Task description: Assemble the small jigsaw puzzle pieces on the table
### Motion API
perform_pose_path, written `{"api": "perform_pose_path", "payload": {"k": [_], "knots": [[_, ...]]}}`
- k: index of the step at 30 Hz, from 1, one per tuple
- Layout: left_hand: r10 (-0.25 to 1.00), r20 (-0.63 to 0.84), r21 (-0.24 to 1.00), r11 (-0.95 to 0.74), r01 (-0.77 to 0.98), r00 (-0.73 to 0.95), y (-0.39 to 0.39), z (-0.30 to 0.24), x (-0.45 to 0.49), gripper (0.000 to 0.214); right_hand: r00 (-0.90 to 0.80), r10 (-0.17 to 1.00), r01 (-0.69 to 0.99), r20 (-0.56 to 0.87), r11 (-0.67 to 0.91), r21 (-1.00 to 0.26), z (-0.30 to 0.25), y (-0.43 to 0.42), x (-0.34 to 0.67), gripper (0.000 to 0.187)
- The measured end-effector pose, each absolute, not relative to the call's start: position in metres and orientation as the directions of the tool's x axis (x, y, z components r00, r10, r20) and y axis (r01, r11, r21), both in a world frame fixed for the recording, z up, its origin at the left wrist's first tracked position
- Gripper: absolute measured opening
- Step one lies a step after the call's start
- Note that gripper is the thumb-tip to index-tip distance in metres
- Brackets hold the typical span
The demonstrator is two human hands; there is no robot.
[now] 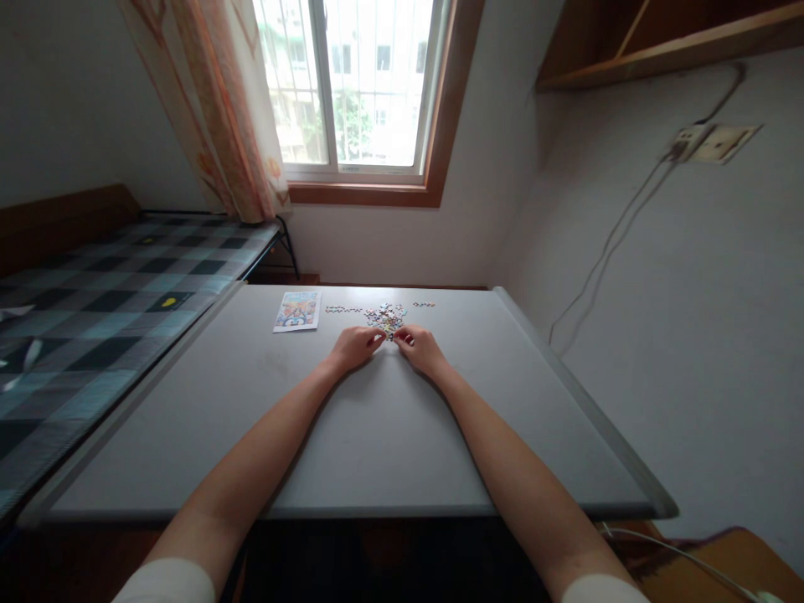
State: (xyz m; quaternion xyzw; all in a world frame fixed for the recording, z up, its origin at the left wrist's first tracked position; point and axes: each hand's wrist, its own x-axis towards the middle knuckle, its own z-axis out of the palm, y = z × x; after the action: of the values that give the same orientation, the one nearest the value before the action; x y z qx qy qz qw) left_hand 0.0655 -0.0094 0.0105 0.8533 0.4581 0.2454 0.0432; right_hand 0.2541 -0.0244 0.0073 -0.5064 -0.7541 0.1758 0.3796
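A pile of small jigsaw puzzle pieces [385,316] lies toward the far side of the white table [389,435]. At its near edge, my left hand [357,345] has thumb and fingers pinched together. Facing it from the other side, my right hand [420,345] is pinched too, its fingertips close to the left ones. A tiny puzzle piece [390,336] shows between the fingertips; which hand grips it is too small to tell. Left of the pile runs a joined strip of pieces [343,310], and on the right a shorter strip [425,304].
A printed picture sheet [297,311] lies on the table left of the pieces. Beside the table stands a bed with a checked cover [144,276]. A window [370,92] with a curtain [217,109] is ahead. Cables [606,251] hang from a socket on the right wall.
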Motion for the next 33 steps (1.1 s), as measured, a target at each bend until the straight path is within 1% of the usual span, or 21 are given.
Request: {"api": "perform_pose_path", "payload": {"k": [33], "knots": [[0.810,0.359,0.288,-0.569,0.771,0.464,-0.0110,0.0127,0.0661,0.028,-0.193,0.906,0.648,0.377,0.406,-0.644,0.0062,-0.0237,0.2554,0.008]]}}
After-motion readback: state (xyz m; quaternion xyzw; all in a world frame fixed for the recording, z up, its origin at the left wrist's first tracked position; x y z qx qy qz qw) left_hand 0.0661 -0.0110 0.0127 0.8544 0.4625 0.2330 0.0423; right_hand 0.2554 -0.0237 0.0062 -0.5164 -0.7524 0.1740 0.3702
